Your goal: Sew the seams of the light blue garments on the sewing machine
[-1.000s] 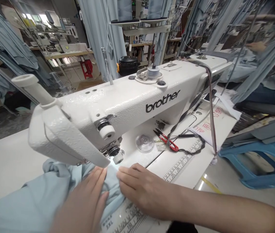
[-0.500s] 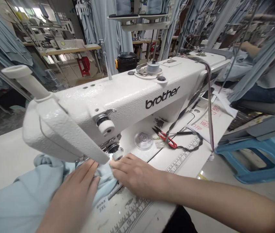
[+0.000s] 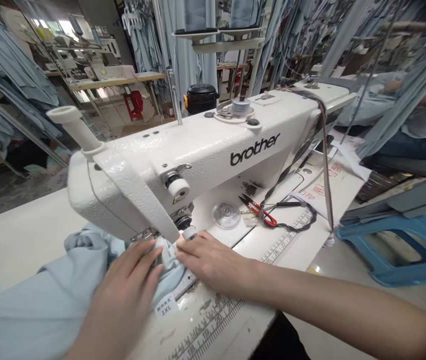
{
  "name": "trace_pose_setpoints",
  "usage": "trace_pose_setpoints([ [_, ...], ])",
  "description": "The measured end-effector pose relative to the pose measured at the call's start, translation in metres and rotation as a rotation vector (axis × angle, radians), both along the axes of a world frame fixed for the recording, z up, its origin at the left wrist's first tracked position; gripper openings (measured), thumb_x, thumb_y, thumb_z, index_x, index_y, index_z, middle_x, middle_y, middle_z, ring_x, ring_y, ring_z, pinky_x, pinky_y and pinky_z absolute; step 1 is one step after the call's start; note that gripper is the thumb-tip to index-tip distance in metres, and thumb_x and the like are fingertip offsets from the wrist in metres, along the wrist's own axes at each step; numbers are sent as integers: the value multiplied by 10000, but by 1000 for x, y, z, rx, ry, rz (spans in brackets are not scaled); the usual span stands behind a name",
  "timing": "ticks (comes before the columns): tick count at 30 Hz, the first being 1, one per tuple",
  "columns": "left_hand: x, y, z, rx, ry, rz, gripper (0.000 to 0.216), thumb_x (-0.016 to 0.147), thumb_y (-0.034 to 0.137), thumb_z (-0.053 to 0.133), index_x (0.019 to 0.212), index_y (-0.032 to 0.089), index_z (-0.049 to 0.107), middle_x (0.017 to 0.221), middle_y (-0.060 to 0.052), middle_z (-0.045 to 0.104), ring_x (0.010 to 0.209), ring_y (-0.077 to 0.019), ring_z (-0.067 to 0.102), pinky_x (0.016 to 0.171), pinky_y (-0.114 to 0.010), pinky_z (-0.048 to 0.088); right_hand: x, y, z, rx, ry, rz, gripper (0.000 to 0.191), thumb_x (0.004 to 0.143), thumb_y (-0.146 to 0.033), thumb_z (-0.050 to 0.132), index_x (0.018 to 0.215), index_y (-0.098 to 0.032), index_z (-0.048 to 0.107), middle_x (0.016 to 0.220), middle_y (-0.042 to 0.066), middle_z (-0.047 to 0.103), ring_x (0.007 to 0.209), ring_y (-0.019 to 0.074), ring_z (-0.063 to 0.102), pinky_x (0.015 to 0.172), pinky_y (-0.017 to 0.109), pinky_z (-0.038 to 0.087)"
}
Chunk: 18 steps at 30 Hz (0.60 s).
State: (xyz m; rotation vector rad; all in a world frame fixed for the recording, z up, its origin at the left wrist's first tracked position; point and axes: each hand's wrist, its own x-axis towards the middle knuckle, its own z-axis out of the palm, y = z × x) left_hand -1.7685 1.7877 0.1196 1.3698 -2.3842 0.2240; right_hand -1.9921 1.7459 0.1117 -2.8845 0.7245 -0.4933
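Light blue fabric (image 3: 81, 280), seemingly part of a garment, lies bunched under the head of a white sewing machine (image 3: 205, 150). My left hand (image 3: 126, 285) rests on it left of the needle area, fingers stretched out and slightly apart. Just right of the machine head, my right hand (image 3: 213, 260) is closed at the fabric's edge, fingers together and curled, fingertips partly hidden. A white size label (image 3: 165, 306) marked 3XL shows at the fabric's near edge. The needle and presser foot are hidden behind the machine head and my hands.
Right of the machine head lie a clear plastic disc (image 3: 227, 215), red-handled thread snips (image 3: 260, 210) and a dark braided cord (image 3: 303, 227). A ruler scale (image 3: 216, 320) runs along the table front. A blue stool (image 3: 404, 250) stands at right. Another person sits beyond it.
The view has shifted, so the machine head sits further right. My left hand's fingers have moved slightly and look more spread on the fabric. My right hand stays at the fabric's edge.
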Motion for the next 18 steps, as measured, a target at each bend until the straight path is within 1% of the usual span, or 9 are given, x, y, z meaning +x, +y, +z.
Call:
trace_pose_setpoints([
  [1, -3, 3, 4, 9, 28, -34, 255, 970, 360, 419, 1080, 222, 603, 1072, -27, 678, 1007, -194, 648, 866, -349, 536, 0, 1, -1, 4, -7, -6, 242, 992, -37, 391, 1158, -43, 567, 1200, 172, 586, 1036, 216, 516, 865, 334, 434],
  [3, -8, 8, 10, 87, 95, -91, 196, 936, 388, 495, 906, 234, 612, 847, 9, 665, 812, -163, 643, 715, -294, 514, -1, 5, -2, 9, -23, -12, 265, 981, -23, 401, 1203, -30, 546, 1208, 175, 576, 1087, 222, 500, 895, 331, 434],
  [5, -11, 13, 12, 191, 157, -97, 207, 899, 409, 554, 804, 230, 598, 711, 16, 609, 677, -166, 596, 602, -294, 456, -2, 8, -3, 6, -38, -12, 290, 972, -13, 398, 1230, -12, 530, 1205, 180, 573, 1136, 230, 480, 919, 333, 434],
  [7, -12, 14, 10, 256, 191, -74, 227, 902, 398, 543, 761, 226, 586, 686, 9, 587, 651, -177, 569, 590, -304, 422, -1, 8, -6, -6, -53, -12, 317, 952, 6, 393, 1238, -4, 527, 1191, 181, 579, 1178, 241, 462, 939, 344, 437],
  [10, -11, 5, 3, 345, 229, -54, 274, 947, 357, 451, 740, 211, 554, 697, 0, 571, 679, -169, 554, 622, -300, 410, 2, 4, -12, -24, -78, -22, 370, 893, 42, 401, 1228, -28, 542, 1197, 173, 588, 1201, 240, 471, 950, 348, 453],
  [12, -11, -4, -1, 426, 267, -28, 297, 967, 366, 413, 764, 197, 550, 733, -4, 573, 729, -163, 559, 665, -302, 423, 2, 1, -15, -29, -101, -35, 410, 859, 47, 408, 1234, -46, 543, 1232, 175, 584, 1191, 234, 502, 953, 353, 470],
  [14, -8, -5, -3, 501, 315, 27, 302, 976, 382, 405, 826, 178, 570, 798, -13, 592, 799, -159, 573, 741, -324, 451, -3, 2, -17, -33, -141, -36, 466, 837, 40, 390, 1274, -51, 522, 1274, 191, 569, 1196, 244, 522, 968, 388, 481],
  [16, 4, 11, 1, 563, 369, 123, 317, 973, 402, 428, 851, 154, 584, 816, -15, 596, 816, -150, 582, 789, -349, 476, -12, 10, -15, -37, -199, -11, 523, 839, 25, 353, 1338, -65, 481, 1324, 210, 539, 1228, 269, 520, 977, 437, 486],
  [18, 26, 47, 15, 640, 430, 242, 337, 962, 421, 467, 829, 139, 593, 756, 5, 589, 729, -124, 585, 726, -315, 506, -22, 19, -13, -36, -259, 37, 518, 899, -38, 353, 1399, -132, 449, 1396, 206, 485, 1249, 286, 518, 946, 438, 511],
])
